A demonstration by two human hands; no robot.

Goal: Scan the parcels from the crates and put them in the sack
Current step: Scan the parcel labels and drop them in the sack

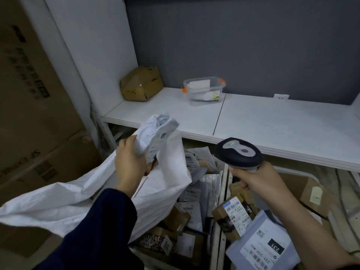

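My left hand (pixel 129 158) grips a crumpled parcel (pixel 155 131) over the sack (pixel 58 201), my right hand (pixel 259 182) the scanner (pixel 238 152); the unheld, slack mouth may deflect it.

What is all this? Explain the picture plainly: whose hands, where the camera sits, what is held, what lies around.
There is no machine: one camera worn on a person's head looks down at their hands. The left hand grips a crumpled grey parcel above the open white sack. The right hand holds a barcode scanner. Below lie crates full of labelled parcels. On the white shelf behind stand a brown taped package and a clear plastic tub.
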